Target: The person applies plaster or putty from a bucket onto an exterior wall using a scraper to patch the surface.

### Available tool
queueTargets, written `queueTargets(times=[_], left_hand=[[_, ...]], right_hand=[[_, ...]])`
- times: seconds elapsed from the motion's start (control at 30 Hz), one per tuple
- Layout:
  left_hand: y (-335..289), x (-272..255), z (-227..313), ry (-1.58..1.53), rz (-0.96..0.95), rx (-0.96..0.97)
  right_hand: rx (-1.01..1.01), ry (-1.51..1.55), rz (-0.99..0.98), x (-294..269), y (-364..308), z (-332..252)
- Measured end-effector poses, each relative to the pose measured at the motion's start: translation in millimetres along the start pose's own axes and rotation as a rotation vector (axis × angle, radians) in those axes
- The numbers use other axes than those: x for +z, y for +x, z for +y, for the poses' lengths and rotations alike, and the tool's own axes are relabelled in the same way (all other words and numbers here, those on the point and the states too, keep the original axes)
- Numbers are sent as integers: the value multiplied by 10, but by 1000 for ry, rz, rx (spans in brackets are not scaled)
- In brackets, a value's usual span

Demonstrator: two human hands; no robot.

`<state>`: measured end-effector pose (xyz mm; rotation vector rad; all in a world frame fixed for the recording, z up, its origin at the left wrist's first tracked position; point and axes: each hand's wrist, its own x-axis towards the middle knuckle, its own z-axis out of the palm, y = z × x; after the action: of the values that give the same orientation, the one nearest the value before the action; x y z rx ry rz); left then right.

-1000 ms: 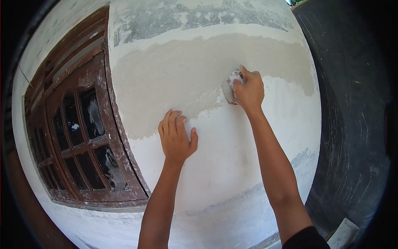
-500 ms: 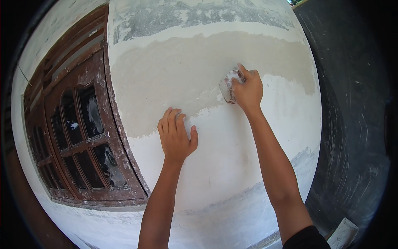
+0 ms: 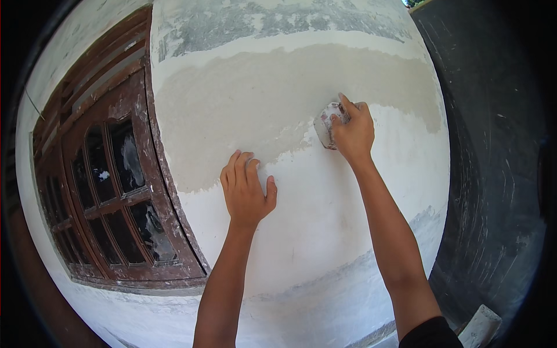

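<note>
My right hand (image 3: 356, 134) grips a plaster-smeared scraper (image 3: 331, 123), its thumb and fingers pressed on the blade's upper part. The scraper lies against the wall at the ragged lower border of a beige-grey putty patch (image 3: 232, 104). Below that patch is the dry white wall (image 3: 301, 220). Farther left and lower, my left hand (image 3: 246, 188) is open, fingers spread and fingertips over the putty's lower edge. It holds nothing that I can see, though its palm side is hidden.
To the left stands a brown wooden window (image 3: 125, 203) with dark panes, its frame splashed with white. A dark, scratched surface (image 3: 487, 145) runs along the right beyond the wall's edge. A whitish object (image 3: 480, 326) sits at lower right. Bare grey plaster (image 3: 278, 20) shows along the top.
My right hand and the scraper have shifted slightly to the right and down along the wall. The left hand has stayed in place.
</note>
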<state>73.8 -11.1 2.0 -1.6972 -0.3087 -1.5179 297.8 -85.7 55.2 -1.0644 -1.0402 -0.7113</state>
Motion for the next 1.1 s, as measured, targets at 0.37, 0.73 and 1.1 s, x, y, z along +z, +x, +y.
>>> queueTargets(times=[0.37,0.73,1.1], left_hand=[[-15,2,-12,-14,-1,-12],[-24,5,-34,-36,19,-5],[-36,30,-10,-34,16,-4]], right_hand=[[65,63,87,17,-175,-182],[17,85,111,96,-305,-344],[33,56,-7,139,-310,-325]])
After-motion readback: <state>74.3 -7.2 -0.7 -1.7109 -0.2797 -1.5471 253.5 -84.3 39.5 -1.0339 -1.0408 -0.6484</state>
